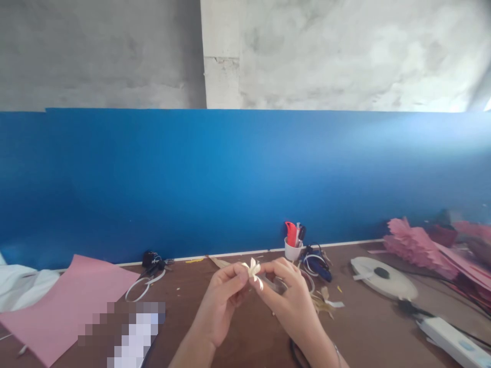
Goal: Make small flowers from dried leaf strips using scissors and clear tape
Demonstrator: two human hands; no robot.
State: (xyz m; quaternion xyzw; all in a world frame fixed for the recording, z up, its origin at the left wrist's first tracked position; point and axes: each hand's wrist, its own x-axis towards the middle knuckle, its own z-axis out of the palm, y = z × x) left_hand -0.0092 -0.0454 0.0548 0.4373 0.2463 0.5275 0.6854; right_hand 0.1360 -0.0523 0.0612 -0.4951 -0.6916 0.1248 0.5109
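Note:
A small cream-coloured flower shape with narrow, curling petals [253, 269] is held up over the brown table, in the lower middle of the head view. My left hand [227, 294] pinches it from the left between thumb and fingers. From the other side, my right hand [286, 290] has its thumb and index finger closed on a petal. The base of the flower is hidden behind my fingers. Cream and tan scraps [324, 302] lie on the table just beyond my right wrist.
A white cup [293, 250] with a red-handled tool and pens stands by the blue partition [215, 179]. Pink paper [72, 306] and keys [155, 268] lie left. At right are a white oval device [383, 278], a power strip [454, 341] and pink ruffled paper [416, 245].

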